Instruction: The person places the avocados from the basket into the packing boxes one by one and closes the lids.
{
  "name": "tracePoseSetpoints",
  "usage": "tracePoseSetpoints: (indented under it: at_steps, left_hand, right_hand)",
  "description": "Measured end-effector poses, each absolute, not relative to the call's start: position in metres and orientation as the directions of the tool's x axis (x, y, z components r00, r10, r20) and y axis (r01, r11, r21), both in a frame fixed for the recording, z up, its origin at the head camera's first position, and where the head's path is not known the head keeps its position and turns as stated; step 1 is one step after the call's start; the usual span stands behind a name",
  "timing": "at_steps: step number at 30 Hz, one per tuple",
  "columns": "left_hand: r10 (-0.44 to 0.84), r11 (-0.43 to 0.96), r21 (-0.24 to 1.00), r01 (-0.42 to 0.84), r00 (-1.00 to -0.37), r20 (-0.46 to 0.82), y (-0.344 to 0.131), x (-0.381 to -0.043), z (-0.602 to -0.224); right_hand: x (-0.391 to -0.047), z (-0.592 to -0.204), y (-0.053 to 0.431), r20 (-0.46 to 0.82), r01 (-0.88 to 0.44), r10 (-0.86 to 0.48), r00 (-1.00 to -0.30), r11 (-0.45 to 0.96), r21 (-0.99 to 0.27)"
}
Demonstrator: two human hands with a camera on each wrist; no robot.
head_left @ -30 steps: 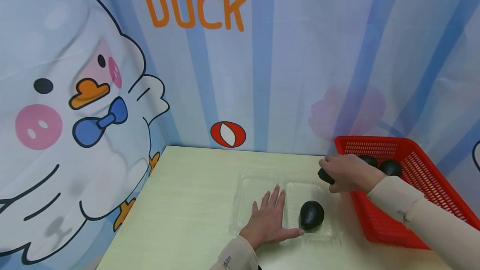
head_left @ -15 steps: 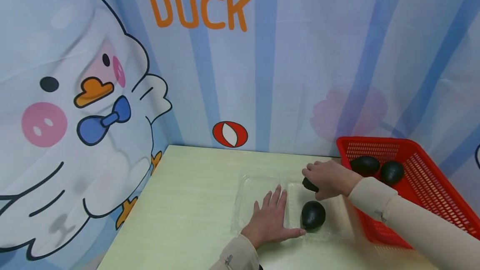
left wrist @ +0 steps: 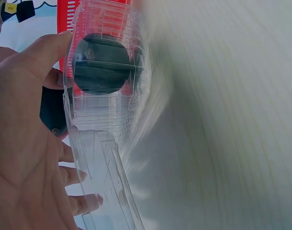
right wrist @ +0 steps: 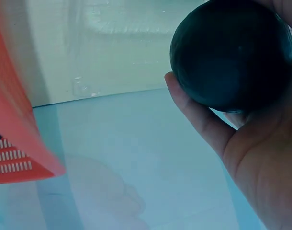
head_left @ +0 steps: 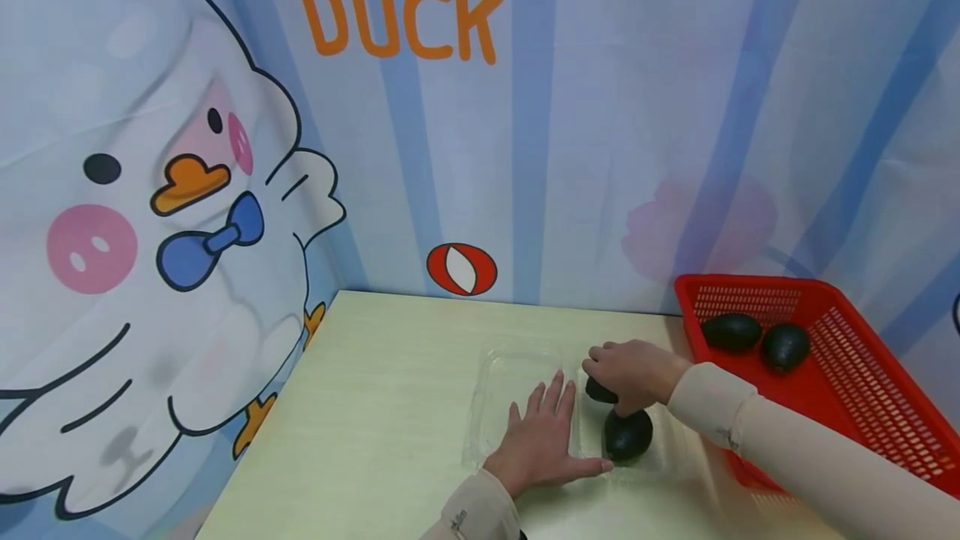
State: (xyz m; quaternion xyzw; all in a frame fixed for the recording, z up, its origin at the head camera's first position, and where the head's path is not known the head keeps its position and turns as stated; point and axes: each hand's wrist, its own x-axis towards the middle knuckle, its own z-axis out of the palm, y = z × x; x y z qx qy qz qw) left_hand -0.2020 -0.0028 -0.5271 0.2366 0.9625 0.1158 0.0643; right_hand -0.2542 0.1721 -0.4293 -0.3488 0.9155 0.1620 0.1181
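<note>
A dark green avocado (head_left: 600, 391) is in my right hand (head_left: 637, 373), gripped from above with curled fingers. In the right wrist view the held avocado (right wrist: 230, 57) shows its rounded end, with a finger along its side. My right hand is over the right half of an opened clear plastic clamshell box (head_left: 480, 402). Another avocado (head_left: 628, 436) lies in that half, seen through the ribbed wall in the left wrist view. My left hand (head_left: 536, 444) lies spread with straight fingers across the box's left half and middle, its thumb reaching to the lying avocado's near side.
A red perforated plastic basket (head_left: 795, 423) stands on the right, with two avocados (head_left: 785, 347) near its back wall. The pale wooden table (head_left: 375, 407) extends left of the box. A blue and white duck-print curtain (head_left: 585, 123) hangs behind the table's back edge.
My right hand has carried the avocado leftward from beside the basket to over the box's right half. My left hand and the lying avocado have stayed in place.
</note>
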Motion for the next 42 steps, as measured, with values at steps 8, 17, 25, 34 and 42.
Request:
tracePoseSetpoints:
  at_steps: [8, 17, 25, 34, 42]
  left_hand:
    - [0.466, 0.868, 0.237, 0.436, -0.88, -0.088, -0.001, -0.202, -0.527]
    - [0.472, 0.864, 0.237, 0.445, -0.878, -0.074, -0.001, -0.2, -0.525]
    - [0.476, 0.862, 0.24, 0.446, -0.876, -0.082, -0.001, -0.201, -0.525]
    - [0.472, 0.863, 0.249, 0.44, -0.878, -0.085, -0.003, -0.201, -0.524]
    - [0.465, 0.865, 0.25, 0.435, -0.882, -0.076, -0.003, -0.2, -0.524]
  right_hand:
    - [-0.257, -0.439, 0.166, -0.387, -0.657, -0.561, -0.732, 0.731, 0.183]
    - [-0.249, -0.44, 0.162, -0.433, -0.615, -0.519, -0.737, 0.78, 0.112]
    - [-0.244, -0.444, 0.162, -0.486, -0.591, -0.492, -0.723, 0.804, 0.065]
    - [-0.242, -0.443, 0.159, -0.513, -0.608, -0.511, -0.69, 0.794, 0.028]
    - [-0.24, -0.444, 0.158, -0.527, -0.591, -0.514, -0.676, 0.806, -0.029]
